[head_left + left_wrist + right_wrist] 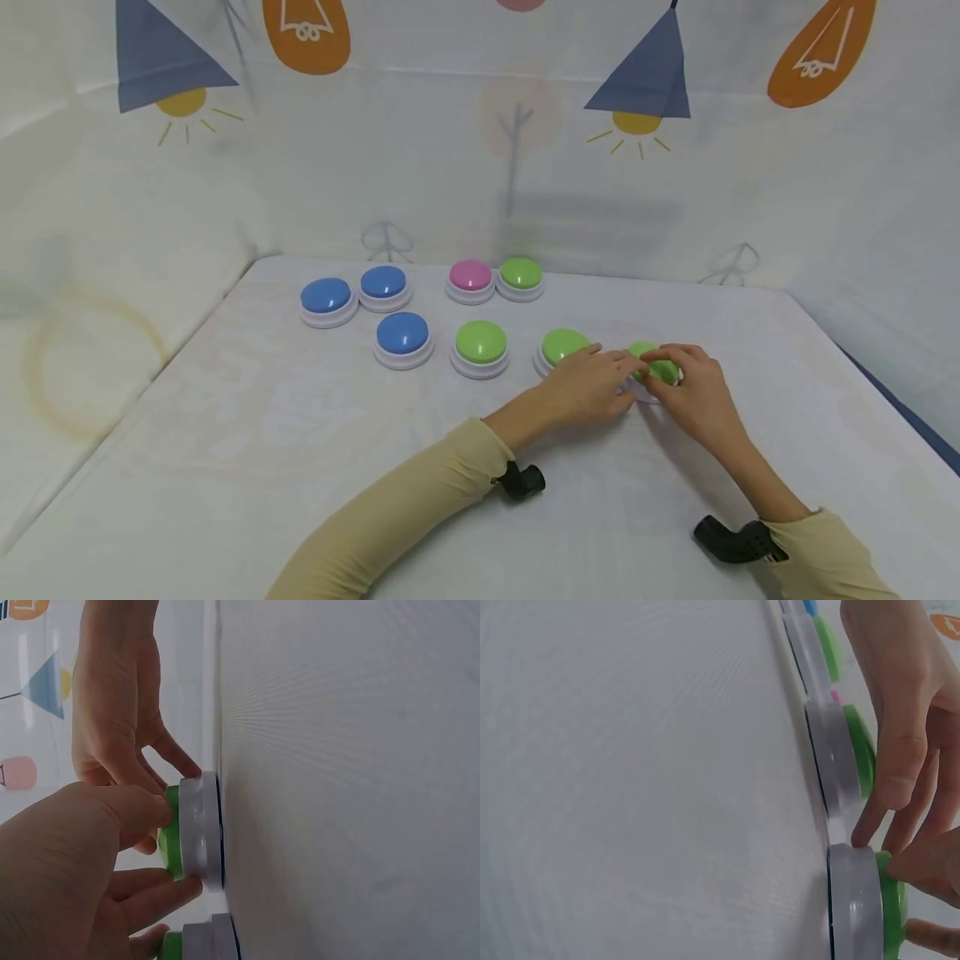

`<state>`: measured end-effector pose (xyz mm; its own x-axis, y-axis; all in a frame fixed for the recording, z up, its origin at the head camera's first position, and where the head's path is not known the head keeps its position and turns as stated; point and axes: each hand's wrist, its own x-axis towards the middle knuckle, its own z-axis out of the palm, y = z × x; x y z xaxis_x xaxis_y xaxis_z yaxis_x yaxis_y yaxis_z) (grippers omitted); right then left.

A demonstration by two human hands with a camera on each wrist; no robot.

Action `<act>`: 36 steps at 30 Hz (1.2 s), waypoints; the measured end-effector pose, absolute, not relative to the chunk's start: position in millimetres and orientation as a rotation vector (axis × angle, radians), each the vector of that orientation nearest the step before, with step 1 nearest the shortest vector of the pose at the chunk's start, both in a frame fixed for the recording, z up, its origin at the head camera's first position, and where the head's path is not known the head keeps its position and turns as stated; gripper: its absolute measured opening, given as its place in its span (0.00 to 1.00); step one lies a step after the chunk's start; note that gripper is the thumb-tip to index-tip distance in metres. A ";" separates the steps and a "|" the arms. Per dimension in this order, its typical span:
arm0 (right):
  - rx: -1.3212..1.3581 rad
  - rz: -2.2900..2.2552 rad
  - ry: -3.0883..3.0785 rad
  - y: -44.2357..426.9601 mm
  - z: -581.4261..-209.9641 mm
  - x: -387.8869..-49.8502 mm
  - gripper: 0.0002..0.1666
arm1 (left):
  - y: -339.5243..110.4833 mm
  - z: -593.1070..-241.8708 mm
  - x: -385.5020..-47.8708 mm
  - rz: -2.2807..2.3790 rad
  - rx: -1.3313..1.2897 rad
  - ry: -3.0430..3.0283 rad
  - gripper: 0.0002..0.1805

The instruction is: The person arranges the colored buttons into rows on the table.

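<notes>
A green-capped push button with a white base (664, 371) stands on the table at the right end of the front row. My left hand (588, 387) holds it from its left side, fingers at the base and thumb near the cap. On the other side, my right hand (697, 396) grips the same button, its thumb and a finger at the green cap (892, 907). In the left wrist view, the grey-white base (201, 832) appears level on the tabletop. Part of another green button (564, 343) is hidden behind my left hand.
To the left stand another green button (481, 342) and a blue button (402, 333). Behind are two more blue buttons (326, 296) (383, 283), a pink button (470, 276) and a green button (521, 273). A patterned cloth wall (420, 158) borders the white table (247, 467).
</notes>
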<state>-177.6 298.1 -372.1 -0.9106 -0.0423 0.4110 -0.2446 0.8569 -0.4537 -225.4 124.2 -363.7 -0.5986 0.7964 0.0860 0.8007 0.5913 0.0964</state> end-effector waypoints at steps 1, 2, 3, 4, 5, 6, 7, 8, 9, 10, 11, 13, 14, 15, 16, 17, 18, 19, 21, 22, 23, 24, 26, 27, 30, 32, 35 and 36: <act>0.208 0.718 -2.646 298.0 -372.0 -177.7 0.16 | 123.9 -363.7 -225.6 -0.205 -1.390 -2.770 0.25; 0.204 0.722 -2.650 297.7 -371.8 -177.7 0.16 | 123.5 -363.7 -225.8 -0.219 -1.391 -2.769 0.25; 0.200 0.724 -2.652 297.5 -371.4 -177.6 0.16 | 123.1 -363.4 -225.9 -0.236 -1.391 -2.767 0.25; 0.194 0.723 -2.656 297.1 -371.0 -177.4 0.17 | 122.8 -363.3 -226.1 -0.251 -1.392 -2.764 0.25; 0.189 0.726 -2.660 296.7 -370.5 -177.2 0.17 | 122.6 -363.0 -226.2 -0.265 -1.393 -2.763 0.25; 0.184 0.728 -2.665 296.3 -369.8 -177.0 0.17 | 122.2 -362.7 -226.3 -0.281 -1.394 -2.762 0.25; 0.178 0.731 -2.670 295.8 -369.3 -176.5 0.17 | 121.8 -362.3 -226.4 -0.301 -1.395 -2.762 0.25; 0.171 0.731 -2.674 295.3 -368.5 -176.2 0.18 | 121.2 -361.5 -226.3 -0.319 -1.395 -2.759 0.26; 0.165 0.730 -2.677 295.1 -367.9 -175.9 0.18 | 120.8 -361.0 -226.6 -0.336 -1.393 -2.752 0.26; 0.162 0.731 -2.677 294.8 -367.2 -175.6 0.19 | 120.3 -360.4 -226.9 -0.352 -1.390 -2.747 0.26; 0.159 0.731 -2.678 294.5 -366.5 -175.2 0.19 | 119.5 -359.5 -227.2 -0.375 -1.385 -2.745 0.26; 0.157 0.737 -2.671 294.0 -365.2 -174.3 0.19 | 117.8 -357.9 -228.3 -0.411 -1.376 -2.733 0.25; 0.160 0.740 -2.665 294.0 -364.6 -174.0 0.19 | 116.6 -356.9 -228.7 -0.419 -1.372 -2.726 0.25; 0.164 0.748 -2.660 294.0 -364.0 -173.7 0.19 | 115.6 -356.3 -229.3 -0.428 -1.368 -2.722 0.24; 0.170 0.751 -2.654 293.8 -363.6 -173.3 0.19 | 114.2 -355.4 -229.7 -0.438 -1.365 -2.723 0.24; 0.176 0.753 -2.649 293.9 -363.5 -173.4 0.19 | 113.2 -354.9 -230.3 -0.445 -1.361 -2.724 0.24; 0.182 0.760 -2.643 293.8 -363.1 -173.3 0.19 | 112.1 -354.3 -230.7 -0.452 -1.358 -2.724 0.24; 0.188 0.767 -2.637 293.7 -362.8 -173.2 0.18 | 111.1 -353.8 -231.1 -0.457 -1.356 -2.726 0.24; 0.202 0.773 -2.626 293.3 -362.7 -173.2 0.18 | 109.5 -353.2 -232.1 -0.466 -1.350 -2.729 0.24; 0.209 0.774 -2.619 293.3 -363.0 -173.0 0.18 | 109.0 -353.3 -232.4 -0.472 -1.347 -2.728 0.24; 0.214 0.778 -2.613 293.3 -363.3 -172.8 0.18 | 108.7 -353.4 -232.7 -0.474 -1.343 -2.729 0.24; 0.219 0.784 -2.604 293.1 -363.3 -172.5 0.18 | 108.1 -353.1 -233.0 -0.476 -1.339 -2.728 0.24; 0.238 0.795 -2.583 292.7 -363.3 -172.7 0.18 | 106.9 -352.7 -234.0 -0.473 -1.326 -2.720 0.24; 0.247 0.801 -2.572 292.4 -362.9 -172.8 0.17 | 106.0 -352.1 -234.3 -0.476 -1.318 -2.719 0.24; 0.278 0.818 -2.535 291.5 -360.7 -173.8 0.17 | 103.0 -349.0 -236.0 -0.476 -1.299 -2.710 0.24; 0.289 0.824 -2.521 290.2 -358.8 -174.1 0.17 | 100.7 -347.5 -236.8 -0.494 -1.287 -2.713 0.24; 0.291 0.840 -2.512 286.4 -357.3 -174.7 0.17 | 96.4 -345.0 -238.0 -0.523 -1.270 -2.719 0.24; 0.288 0.847 -2.512 284.1 -356.9 -175.0 0.17 | 94.9 -344.7 -238.6 -0.535 -1.259 -2.723 0.24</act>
